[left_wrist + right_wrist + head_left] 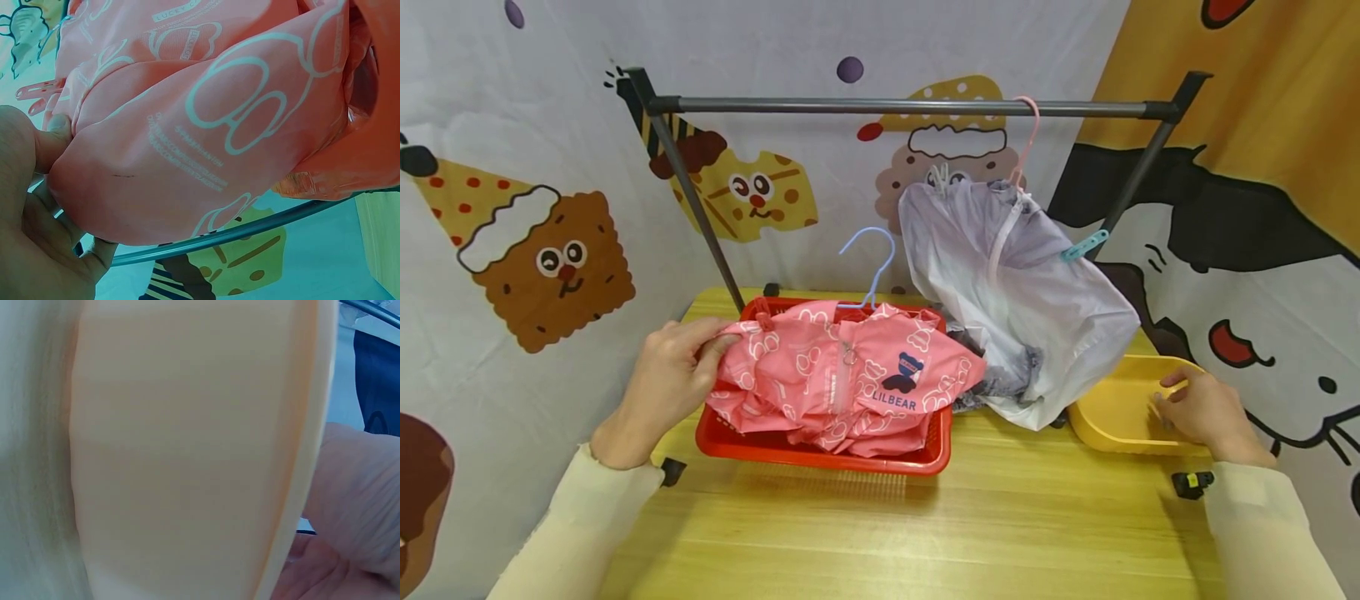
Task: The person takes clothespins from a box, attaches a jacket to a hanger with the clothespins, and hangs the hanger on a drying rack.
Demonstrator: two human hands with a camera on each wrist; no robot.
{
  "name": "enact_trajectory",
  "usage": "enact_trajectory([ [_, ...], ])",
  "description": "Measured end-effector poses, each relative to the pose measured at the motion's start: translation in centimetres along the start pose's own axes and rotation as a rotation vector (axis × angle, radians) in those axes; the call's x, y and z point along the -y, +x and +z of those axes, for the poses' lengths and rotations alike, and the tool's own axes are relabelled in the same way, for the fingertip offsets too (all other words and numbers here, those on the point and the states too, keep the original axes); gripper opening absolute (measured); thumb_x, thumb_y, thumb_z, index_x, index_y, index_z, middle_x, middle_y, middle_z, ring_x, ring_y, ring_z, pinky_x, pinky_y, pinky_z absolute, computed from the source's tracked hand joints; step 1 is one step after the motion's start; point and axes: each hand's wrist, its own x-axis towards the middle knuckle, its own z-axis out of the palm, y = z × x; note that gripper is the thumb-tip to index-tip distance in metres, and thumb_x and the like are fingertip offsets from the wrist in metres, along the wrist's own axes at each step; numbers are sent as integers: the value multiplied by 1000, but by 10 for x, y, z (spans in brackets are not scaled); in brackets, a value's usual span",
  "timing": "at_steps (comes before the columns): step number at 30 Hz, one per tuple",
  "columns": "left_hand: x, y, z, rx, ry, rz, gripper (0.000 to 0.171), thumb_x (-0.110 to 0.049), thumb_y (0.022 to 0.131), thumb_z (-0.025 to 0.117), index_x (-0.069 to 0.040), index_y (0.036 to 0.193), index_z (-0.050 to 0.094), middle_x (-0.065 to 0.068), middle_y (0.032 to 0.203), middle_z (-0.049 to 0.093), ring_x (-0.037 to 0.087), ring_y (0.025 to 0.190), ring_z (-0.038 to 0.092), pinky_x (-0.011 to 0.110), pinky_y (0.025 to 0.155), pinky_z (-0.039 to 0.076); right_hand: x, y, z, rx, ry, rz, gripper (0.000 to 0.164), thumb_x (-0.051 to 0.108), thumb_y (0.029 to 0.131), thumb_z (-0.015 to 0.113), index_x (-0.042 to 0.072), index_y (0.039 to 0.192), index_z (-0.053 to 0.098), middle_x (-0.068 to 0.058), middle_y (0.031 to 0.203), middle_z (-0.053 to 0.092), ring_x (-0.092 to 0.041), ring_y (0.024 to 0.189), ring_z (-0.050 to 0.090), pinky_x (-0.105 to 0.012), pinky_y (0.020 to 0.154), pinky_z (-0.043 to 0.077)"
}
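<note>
A pink jacket (pixel 820 375) with white bear outlines and "LILBEAR" lettering lies bunched over a red basket (pixel 820 462), on a blue hanger (pixel 880 267) whose hook sticks up. My left hand (pixel 673 375) pinches the jacket's left edge between thumb and fingers; the left wrist view shows the fabric stretched from the fingertips. A red clothespin (pixel 763 315) sits on the jacket near that hand. My right hand (pixel 1213 412) reaches into a yellow tray (pixel 1112 400), fingers bent, beside a small grey piece (pixel 1161 410). In the right wrist view the tray wall hides those fingertips.
A dark metal rack (pixel 850 106) spans the wooden table (pixel 1000 517). From its bar, a pink hanger (pixel 1030 133) carries a white-lilac garment (pixel 992 250), with a teal clothespin (pixel 1084 246) at its right side. This garment hangs between basket and tray.
</note>
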Motion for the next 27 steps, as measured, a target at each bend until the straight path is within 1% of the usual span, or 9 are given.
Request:
enact_trajectory([
  [3, 0, 0, 0, 0, 1, -1, 25, 3, 95, 91, -7, 118, 90, 8, 99, 89, 17, 68, 60, 33, 71, 44, 2, -3, 0, -21, 8, 17, 55, 23, 109, 78, -10, 147, 56, -43, 132, 67, -54, 102, 67, -60, 78, 61],
  [5, -1, 0, 0, 0, 0, -3, 25, 3, 95, 91, -7, 118, 90, 8, 99, 89, 17, 68, 60, 33, 71, 45, 4, -6, -1, -36, 13, 22, 61, 27, 111, 76, -10, 153, 54, -47, 142, 61, -61, 113, 62, -71, 87, 59],
  [8, -1, 0, 0, 0, 2, -6, 25, 3, 95, 91, -7, 118, 90, 9, 100, 89, 18, 69, 62, 33, 71, 45, 7, -8, -3, -54, 23, 30, 64, 31, 113, 74, -11, 157, 54, -48, 149, 58, -64, 121, 58, -77, 96, 56],
  [10, -1, 0, 0, 1, 3, -9, 26, 4, 95, 91, -7, 119, 90, 9, 101, 89, 19, 69, 62, 32, 71, 44, 10, -8, -4, -64, 31, 41, 63, 30, 113, 74, -11, 157, 55, -47, 149, 60, -63, 120, 60, -75, 95, 57],
  [13, 0, 0, 0, 5, 6, -9, 26, 4, 95, 91, -6, 119, 90, 10, 102, 89, 19, 69, 63, 33, 71, 44, 14, -9, -5, -78, 47, 56, 60, 28, 113, 73, -11, 156, 58, -46, 146, 64, -60, 115, 64, -67, 88, 60],
  [16, 0, 0, 0, 16, 14, -11, 25, 4, 96, 90, -6, 119, 89, 10, 101, 89, 19, 69, 62, 33, 72, 45, 18, -12, -6, -110, 55, 43, 55, 25, 112, 72, -12, 152, 62, -45, 142, 68, -56, 109, 67, -60, 82, 62],
  [22, 0, -1, 0, 15, 16, -6, 24, 3, 96, 90, -6, 118, 89, 10, 100, 88, 18, 69, 63, 34, 72, 46, 25, -15, -5, -199, 65, -35, 53, 23, 108, 75, -11, 148, 68, -41, 132, 76, -58, 113, 71, -65, 86, 61],
  [24, 0, -1, 0, 7, 10, -1, 25, 4, 96, 90, -7, 118, 89, 9, 100, 88, 18, 68, 62, 34, 72, 45, 28, -16, -4, -220, 68, -48, 54, 23, 107, 77, -12, 147, 68, -40, 130, 77, -57, 112, 71, -58, 82, 60],
  [27, 0, -2, 0, 1, 6, 5, 25, 5, 96, 90, -7, 118, 89, 9, 100, 88, 18, 67, 62, 34, 71, 45, 31, -18, -4, -248, 83, -68, 52, 23, 108, 77, -11, 146, 70, -38, 126, 79, -54, 108, 75, -38, 69, 56],
])
